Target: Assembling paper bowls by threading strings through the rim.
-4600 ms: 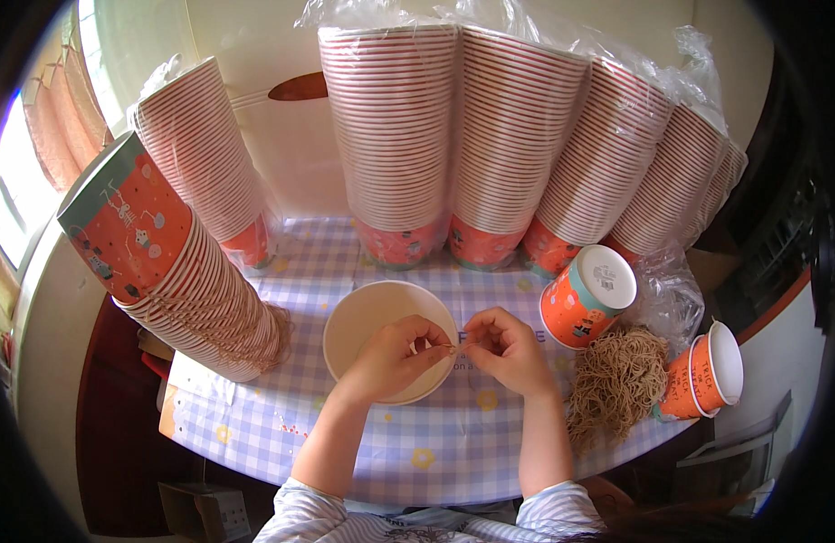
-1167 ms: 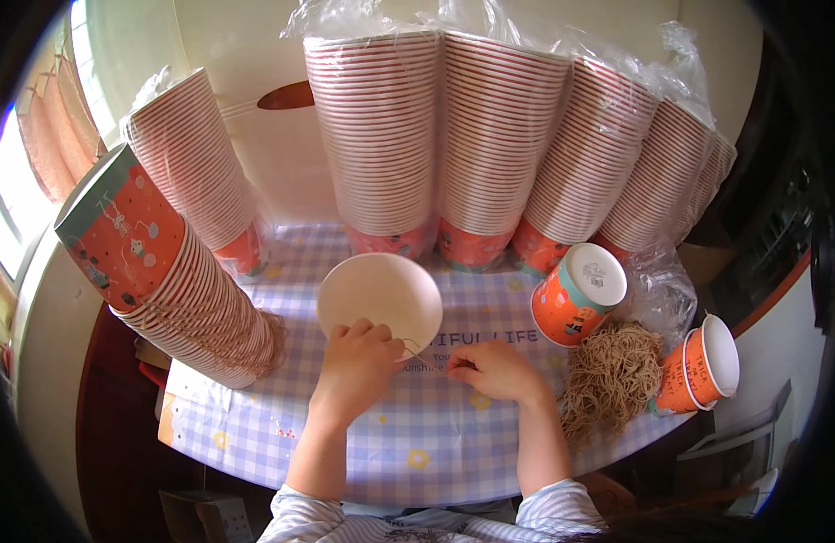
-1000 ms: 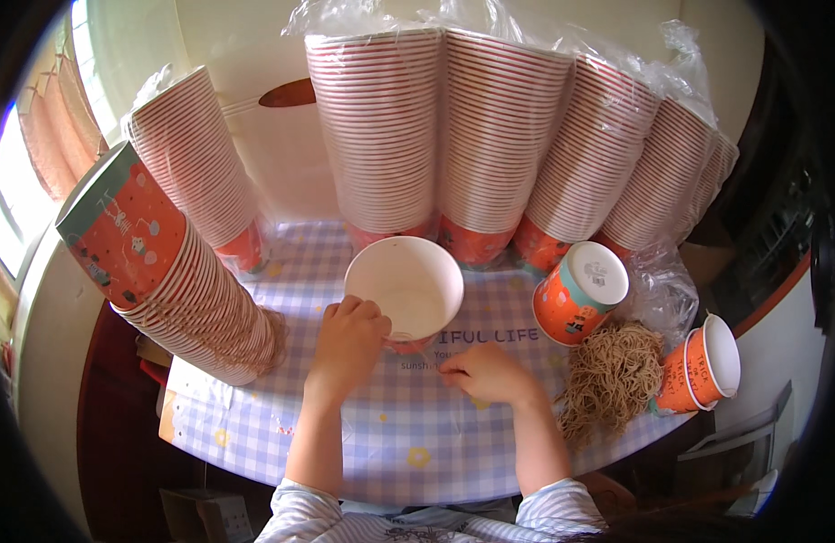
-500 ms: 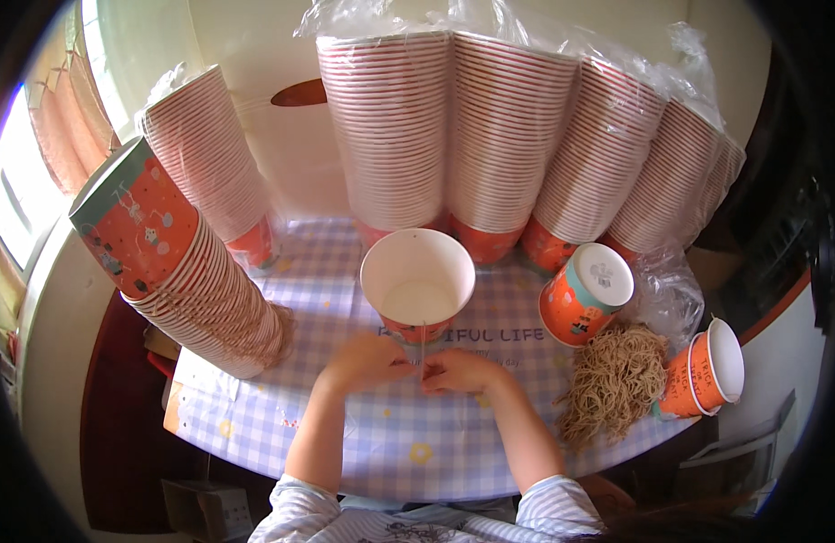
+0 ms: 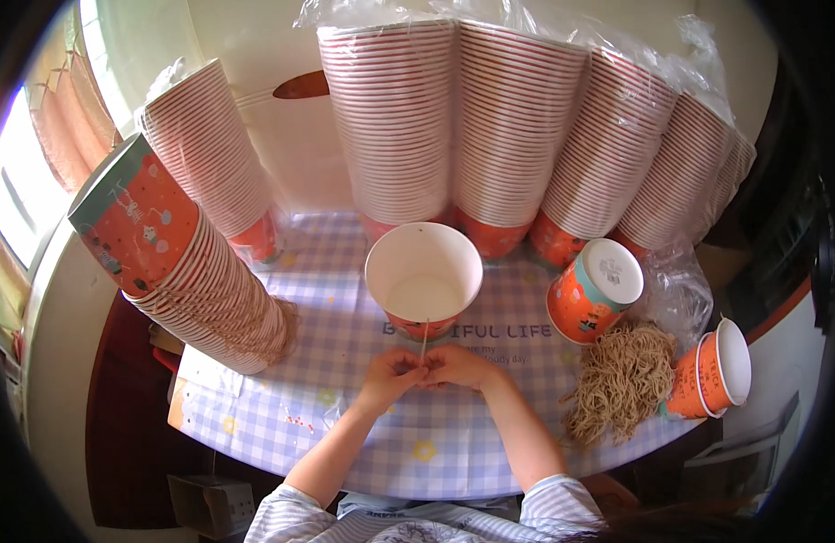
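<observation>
An orange paper bucket [image 5: 424,258] with a white inside stands upright on the table, its mouth facing up. From its near side a thin cord [image 5: 425,337] comes down toward me. Just in front of the bucket, my left hand [image 5: 392,375] and my right hand [image 5: 460,366] meet fingertip to fingertip, both closed around that cord. The cord's end is hidden by my fingers. A loose heap of tan cord [image 5: 621,380] lies to the right of my right hand.
Tall plastic-wrapped stacks of buckets [image 5: 390,127] line the back. At the left leans a nested stack [image 5: 209,299] with cords hanging on it. An upside-down bucket [image 5: 595,291] and a tipped nested pair [image 5: 710,376] are on the right. A checked cloth [image 5: 336,452] covers the table.
My left hand has moved right and up against my right hand, and its fingers now meet the right ones on the cord. The whole view has shifted slightly.
</observation>
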`<action>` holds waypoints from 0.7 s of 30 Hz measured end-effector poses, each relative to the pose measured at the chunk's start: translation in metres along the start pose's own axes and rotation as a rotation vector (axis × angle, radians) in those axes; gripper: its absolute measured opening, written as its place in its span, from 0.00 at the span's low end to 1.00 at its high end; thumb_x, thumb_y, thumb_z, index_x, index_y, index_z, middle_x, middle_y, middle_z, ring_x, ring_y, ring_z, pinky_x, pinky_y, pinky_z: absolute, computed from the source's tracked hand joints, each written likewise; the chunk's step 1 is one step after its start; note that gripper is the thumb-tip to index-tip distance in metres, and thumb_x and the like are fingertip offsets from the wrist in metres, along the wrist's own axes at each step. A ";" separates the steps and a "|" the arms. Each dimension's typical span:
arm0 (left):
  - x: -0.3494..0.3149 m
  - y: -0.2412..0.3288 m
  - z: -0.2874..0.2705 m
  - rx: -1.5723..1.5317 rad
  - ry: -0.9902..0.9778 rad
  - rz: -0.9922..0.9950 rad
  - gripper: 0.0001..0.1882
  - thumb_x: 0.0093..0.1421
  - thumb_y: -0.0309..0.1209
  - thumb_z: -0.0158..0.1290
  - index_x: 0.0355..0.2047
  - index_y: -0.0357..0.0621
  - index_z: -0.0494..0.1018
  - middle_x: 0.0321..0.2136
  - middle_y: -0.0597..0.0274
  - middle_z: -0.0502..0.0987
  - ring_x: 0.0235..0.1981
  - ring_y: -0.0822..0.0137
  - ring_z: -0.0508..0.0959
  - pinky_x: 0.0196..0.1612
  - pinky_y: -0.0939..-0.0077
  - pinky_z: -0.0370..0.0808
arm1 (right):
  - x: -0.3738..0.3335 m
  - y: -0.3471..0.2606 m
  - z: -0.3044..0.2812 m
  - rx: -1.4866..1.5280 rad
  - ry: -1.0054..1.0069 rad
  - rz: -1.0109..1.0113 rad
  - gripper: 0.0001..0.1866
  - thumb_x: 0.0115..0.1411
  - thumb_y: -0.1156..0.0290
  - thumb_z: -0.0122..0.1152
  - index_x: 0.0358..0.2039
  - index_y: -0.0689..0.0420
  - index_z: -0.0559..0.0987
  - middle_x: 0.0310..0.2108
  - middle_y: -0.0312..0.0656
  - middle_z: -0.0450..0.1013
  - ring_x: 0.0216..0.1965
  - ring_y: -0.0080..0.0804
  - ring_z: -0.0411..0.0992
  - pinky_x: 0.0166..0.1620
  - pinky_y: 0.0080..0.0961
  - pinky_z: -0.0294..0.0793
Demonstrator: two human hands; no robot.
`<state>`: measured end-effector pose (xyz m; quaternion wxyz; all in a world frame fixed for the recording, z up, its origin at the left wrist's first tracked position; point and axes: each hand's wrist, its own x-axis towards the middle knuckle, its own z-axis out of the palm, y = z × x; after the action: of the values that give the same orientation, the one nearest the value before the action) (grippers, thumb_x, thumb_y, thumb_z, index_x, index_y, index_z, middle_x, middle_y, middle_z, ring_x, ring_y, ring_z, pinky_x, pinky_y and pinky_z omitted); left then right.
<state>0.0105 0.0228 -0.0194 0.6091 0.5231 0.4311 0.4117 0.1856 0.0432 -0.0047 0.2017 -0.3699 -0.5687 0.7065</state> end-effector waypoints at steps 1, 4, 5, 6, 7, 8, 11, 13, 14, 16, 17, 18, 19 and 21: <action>0.000 0.000 -0.001 -0.101 -0.026 -0.068 0.06 0.50 0.23 0.57 0.28 0.35 0.71 0.24 0.61 0.75 0.25 0.73 0.75 0.29 0.83 0.72 | 0.001 0.002 -0.001 -0.008 -0.006 -0.002 0.06 0.50 0.72 0.60 0.29 0.59 0.76 0.25 0.35 0.73 0.27 0.20 0.69 0.29 0.15 0.67; -0.001 0.000 -0.001 -0.150 -0.016 -0.084 0.06 0.50 0.22 0.57 0.27 0.34 0.71 0.24 0.60 0.75 0.25 0.73 0.75 0.29 0.82 0.72 | 0.001 0.002 0.000 0.000 0.007 0.004 0.05 0.50 0.73 0.60 0.27 0.60 0.76 0.24 0.35 0.72 0.26 0.19 0.69 0.28 0.15 0.67; -0.002 0.000 0.001 -0.150 -0.017 -0.084 0.06 0.50 0.22 0.57 0.27 0.34 0.71 0.24 0.60 0.75 0.25 0.73 0.75 0.29 0.82 0.72 | 0.000 0.001 0.000 0.014 0.021 0.008 0.05 0.49 0.74 0.61 0.27 0.60 0.76 0.23 0.35 0.72 0.25 0.19 0.69 0.27 0.15 0.67; -0.004 0.001 0.003 -0.176 -0.002 -0.074 0.05 0.49 0.21 0.57 0.26 0.35 0.71 0.24 0.60 0.75 0.25 0.72 0.75 0.29 0.81 0.72 | 0.000 0.001 0.001 0.014 0.022 0.007 0.05 0.49 0.74 0.61 0.27 0.60 0.76 0.23 0.35 0.72 0.25 0.19 0.69 0.27 0.15 0.67; -0.004 0.001 0.005 -0.202 0.013 -0.063 0.04 0.49 0.20 0.56 0.24 0.35 0.72 0.23 0.60 0.75 0.26 0.72 0.74 0.30 0.80 0.72 | 0.000 0.003 0.000 -0.007 0.019 -0.006 0.05 0.49 0.74 0.61 0.27 0.60 0.75 0.22 0.35 0.72 0.24 0.19 0.69 0.27 0.15 0.67; -0.003 0.001 0.006 -0.201 0.014 -0.060 0.04 0.49 0.20 0.56 0.24 0.35 0.72 0.23 0.60 0.75 0.26 0.72 0.74 0.30 0.80 0.72 | 0.001 0.003 0.000 -0.029 0.013 -0.021 0.04 0.49 0.75 0.60 0.26 0.60 0.75 0.22 0.35 0.72 0.23 0.20 0.69 0.26 0.15 0.67; 0.002 0.004 0.008 -0.166 0.104 -0.109 0.04 0.49 0.20 0.56 0.25 0.35 0.72 0.23 0.59 0.75 0.25 0.71 0.74 0.30 0.78 0.71 | 0.002 0.001 0.005 -0.126 0.013 -0.030 0.04 0.49 0.75 0.60 0.24 0.60 0.75 0.21 0.37 0.71 0.22 0.22 0.69 0.24 0.18 0.66; 0.007 0.018 0.013 -0.156 0.122 -0.129 0.03 0.49 0.21 0.56 0.25 0.35 0.72 0.23 0.60 0.75 0.25 0.71 0.73 0.30 0.79 0.70 | 0.004 0.011 0.002 -0.078 0.023 -0.037 0.04 0.48 0.75 0.60 0.24 0.61 0.75 0.20 0.37 0.71 0.21 0.22 0.69 0.23 0.19 0.66; 0.008 0.024 0.016 -0.155 0.124 -0.127 0.03 0.49 0.21 0.56 0.25 0.35 0.72 0.23 0.60 0.75 0.25 0.71 0.73 0.30 0.79 0.70 | 0.005 0.012 0.001 -0.029 0.025 -0.045 0.04 0.47 0.75 0.60 0.24 0.61 0.75 0.19 0.37 0.71 0.20 0.22 0.69 0.23 0.19 0.66; 0.013 0.034 0.024 -0.155 0.232 -0.141 0.02 0.49 0.21 0.56 0.24 0.37 0.74 0.22 0.63 0.75 0.23 0.74 0.71 0.28 0.82 0.67 | 0.005 0.009 0.001 -0.157 0.022 -0.026 0.04 0.46 0.75 0.60 0.22 0.61 0.75 0.18 0.38 0.71 0.19 0.22 0.68 0.23 0.19 0.66; 0.016 0.037 0.026 -0.155 0.234 -0.140 0.02 0.49 0.21 0.56 0.24 0.37 0.74 0.22 0.63 0.75 0.23 0.74 0.71 0.28 0.82 0.67 | 0.005 0.007 0.001 -0.285 0.019 -0.007 0.05 0.45 0.75 0.60 0.21 0.62 0.75 0.16 0.38 0.71 0.18 0.23 0.68 0.22 0.19 0.67; 0.019 0.040 0.027 -0.200 0.252 -0.098 0.02 0.48 0.22 0.57 0.23 0.38 0.74 0.21 0.65 0.74 0.22 0.76 0.69 0.27 0.84 0.65 | 0.004 0.003 0.003 -0.285 0.017 -0.008 0.05 0.45 0.75 0.60 0.21 0.62 0.75 0.16 0.38 0.71 0.18 0.23 0.68 0.22 0.19 0.67; 0.020 0.041 0.027 -0.245 0.269 -0.055 0.02 0.48 0.22 0.57 0.23 0.39 0.75 0.20 0.68 0.74 0.22 0.78 0.67 0.26 0.85 0.62 | 0.002 -0.001 0.005 -0.275 0.002 0.021 0.04 0.45 0.74 0.60 0.21 0.61 0.75 0.16 0.38 0.71 0.18 0.23 0.69 0.23 0.19 0.67; 0.020 0.044 0.030 -0.264 0.275 -0.047 0.02 0.48 0.23 0.58 0.22 0.39 0.75 0.20 0.69 0.73 0.21 0.80 0.65 0.25 0.85 0.60 | 0.001 -0.005 0.007 -0.267 -0.012 0.046 0.04 0.45 0.74 0.59 0.20 0.61 0.75 0.16 0.39 0.71 0.19 0.23 0.69 0.25 0.19 0.68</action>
<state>0.0425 0.0384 0.0245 0.6172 0.3671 0.4645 0.5181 0.1793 0.0406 0.0007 0.1309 -0.4022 -0.6500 0.6314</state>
